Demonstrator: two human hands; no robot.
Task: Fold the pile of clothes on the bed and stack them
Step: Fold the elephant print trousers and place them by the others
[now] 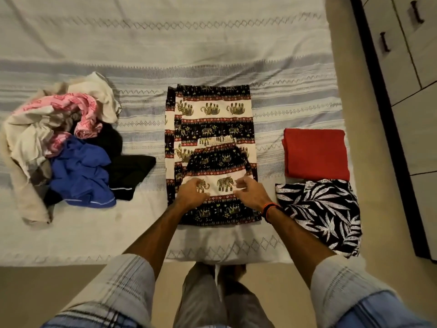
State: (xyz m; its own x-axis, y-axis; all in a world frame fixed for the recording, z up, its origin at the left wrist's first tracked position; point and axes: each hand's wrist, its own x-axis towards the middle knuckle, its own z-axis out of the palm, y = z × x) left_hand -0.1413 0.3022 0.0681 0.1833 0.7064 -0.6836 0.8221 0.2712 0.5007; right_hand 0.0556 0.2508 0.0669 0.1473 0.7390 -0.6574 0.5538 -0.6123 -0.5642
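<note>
Elephant-print garment (210, 129): lying flat mid-bed on the striped bedspread (146, 43), its long axis running straight away from you, near end toward the bed edge; a dark curved panel is sitting across its middle, and which end is the waist is hard to make out. Your left hand (192, 194) is resting palm-down on the near part of it, fingers loosely curled, gripping nothing clearly; your right hand (250, 191) is lying beside it on the same cloth, fingers bent, and whether they are pinching fabric you cannot tell. Unfolded pile (63, 143): heaping to your left, well apart, its items tangling and overlapping. Folded red cloth (315, 153) and leaf-print cloth (321, 211): lying to your right, the two touching edge to edge.
</note>
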